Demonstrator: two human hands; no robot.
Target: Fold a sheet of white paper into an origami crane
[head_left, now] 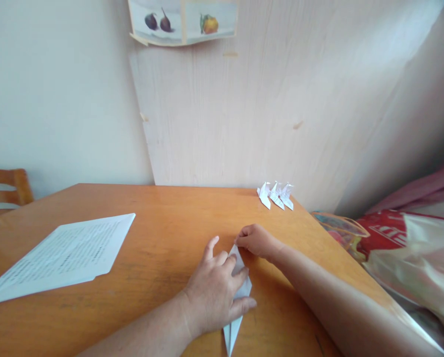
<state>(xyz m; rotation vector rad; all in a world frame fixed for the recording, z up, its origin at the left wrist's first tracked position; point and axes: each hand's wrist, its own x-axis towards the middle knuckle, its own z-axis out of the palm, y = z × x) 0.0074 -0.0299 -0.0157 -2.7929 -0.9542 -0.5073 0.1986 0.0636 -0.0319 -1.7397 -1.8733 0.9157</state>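
Note:
A narrow, pointed piece of folded white paper point(240, 296) lies on the wooden table point(162, 248) near its front edge. My left hand point(216, 292) rests flat on top of the paper, fingers stretched out and pressing it down. My right hand point(256, 240) has its fingers curled and pinches the paper's far tip. Most of the paper's middle is hidden under my left hand. Three small folded white paper figures point(276, 195) stand in a row at the table's back right corner.
A printed white sheet point(64, 255) lies on the table's left side. A pale wood panel point(244, 99) leans against the wall behind the table. A wooden chair back point(6, 191) is at far left. Plastic bags point(404, 248) sit off the table's right edge.

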